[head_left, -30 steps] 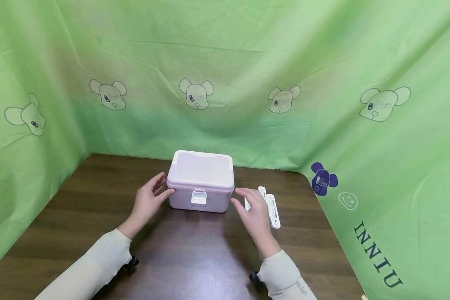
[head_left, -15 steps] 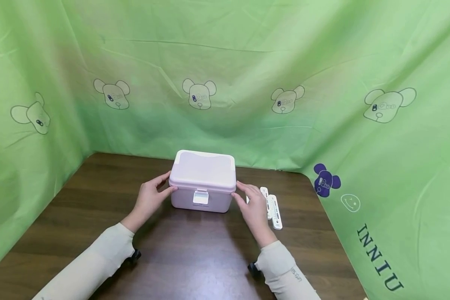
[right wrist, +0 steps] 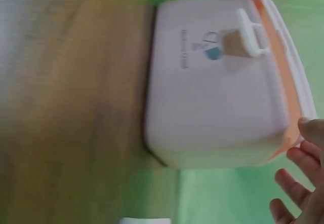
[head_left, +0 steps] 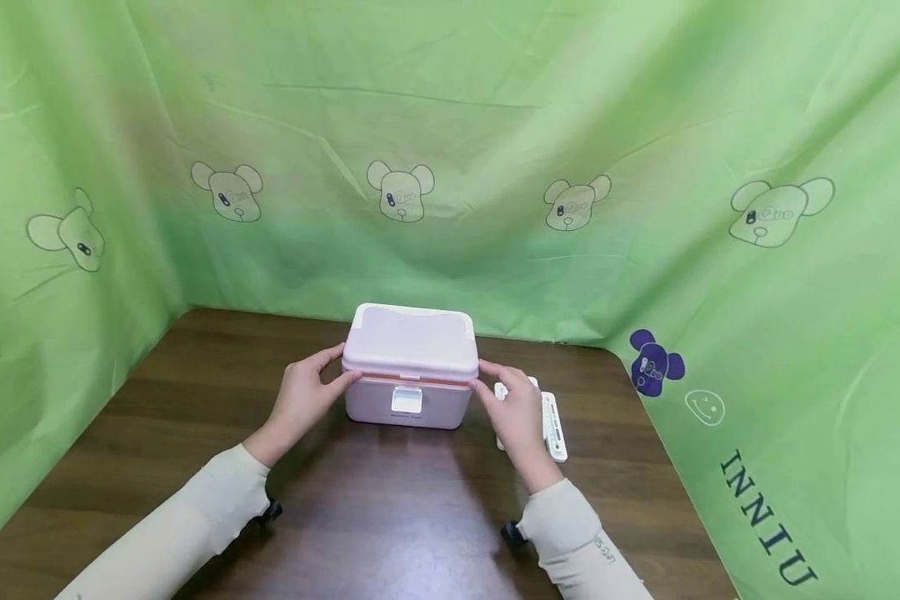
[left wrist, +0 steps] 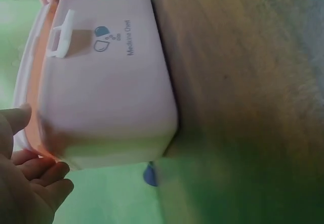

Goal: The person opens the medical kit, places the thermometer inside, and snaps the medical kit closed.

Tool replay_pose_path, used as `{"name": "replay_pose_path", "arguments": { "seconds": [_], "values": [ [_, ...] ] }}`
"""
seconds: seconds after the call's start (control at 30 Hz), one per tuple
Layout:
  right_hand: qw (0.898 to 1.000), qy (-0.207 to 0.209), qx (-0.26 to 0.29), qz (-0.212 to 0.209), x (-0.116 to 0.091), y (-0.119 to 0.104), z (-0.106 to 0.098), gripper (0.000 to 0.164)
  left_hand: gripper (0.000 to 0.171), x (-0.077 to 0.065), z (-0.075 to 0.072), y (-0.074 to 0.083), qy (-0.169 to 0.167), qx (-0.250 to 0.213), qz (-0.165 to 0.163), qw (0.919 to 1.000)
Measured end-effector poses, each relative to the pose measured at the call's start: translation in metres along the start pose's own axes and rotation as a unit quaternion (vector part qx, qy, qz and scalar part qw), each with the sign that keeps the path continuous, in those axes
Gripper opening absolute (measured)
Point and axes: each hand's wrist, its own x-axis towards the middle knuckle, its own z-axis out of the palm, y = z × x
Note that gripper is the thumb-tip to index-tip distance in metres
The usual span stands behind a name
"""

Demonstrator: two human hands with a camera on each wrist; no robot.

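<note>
A pale pink medicine chest (head_left: 371, 405) sits on the table, its front latch (head_left: 407, 400) flipped out. Its lid (head_left: 414, 340) is raised slightly, and an orange band (left wrist: 34, 95) shows between lid and body. At the lid's left end my left hand (head_left: 298, 407) holds the edge, thumb in front and fingers around the corner. My right hand (head_left: 517, 421) grips the right end likewise. In the right wrist view, the right thumb (right wrist: 311, 132) lies against the lid's rim while some fingers hang free. The inside of the chest is hidden.
White flat strips (head_left: 553, 429) lie on the table right of the chest, partly behind the right hand. The dark wooden table (head_left: 390, 508) is bounded at the back and sides by a green curtain (head_left: 465, 267) with printed bear heads.
Both hands have closed in on the lid's two ends and taken hold of it. The lid has risen a little, exposing the orange band.
</note>
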Motion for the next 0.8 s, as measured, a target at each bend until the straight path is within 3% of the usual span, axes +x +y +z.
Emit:
{"name": "replay_pose_path", "arguments": {
  "seconds": [0.27,0.43,0.6,0.8],
  "values": [
    [0.998,-0.049,0.007,0.046,0.04,-0.027,-0.021,0.029,0.058,0.028,-0.013,0.024,0.014,-0.048,-0.038,0.998],
    [0.993,-0.064,0.043,0.087,0.072,-0.04,-0.027,0.033,0.053,0.054,-0.02,0.037,0.017,-0.054,-0.039,0.9977],
    [0.991,-0.077,0.059,0.094,0.104,-0.045,-0.025,0.044,0.044,0.085,-0.022,0.045,0.016,-0.074,-0.042,0.9962],
    [0.992,-0.091,0.041,0.075,0.13,-0.032,-0.008,0.065,0.045,0.117,-0.024,0.049,0.004,-0.033,-0.033,0.9989]
  ]
}}
